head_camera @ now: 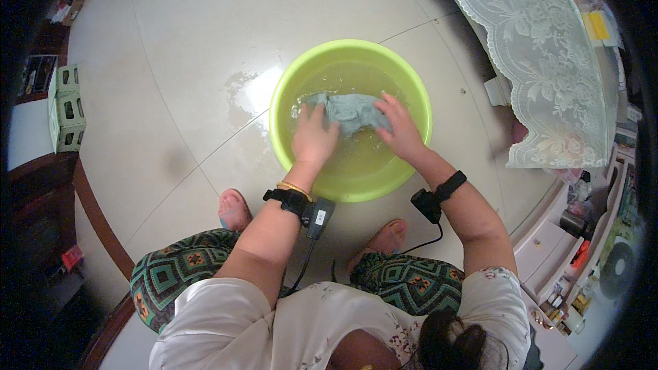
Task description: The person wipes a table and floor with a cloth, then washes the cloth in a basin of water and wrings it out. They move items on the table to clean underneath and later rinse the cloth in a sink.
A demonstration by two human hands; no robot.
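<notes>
A round lime-green plastic basin (pixel 349 192) stands on the tiled floor with cloudy water in it. In the water lies a grey-blue wet cloth (pixel 352 112), spread sideways between my hands. My left hand (pixel 314 136) is over the cloth's left end, its fingertips touching or just beside the fabric; whether they pinch it is unclear. At the cloth's right end my right hand (pixel 398 128) has its fingers apart and curved over the fabric. Both wrists wear black straps with small cabled devices.
Water is splashed on the floor tiles (pixel 247 97) left of the basin. My feet are on either side near its lower edge. A table with a lace-patterned cover (pixel 545 61) is at upper right, a pale dresser (pixel 547 246) at lower right. A green plastic stool (pixel 68 108) lies far left.
</notes>
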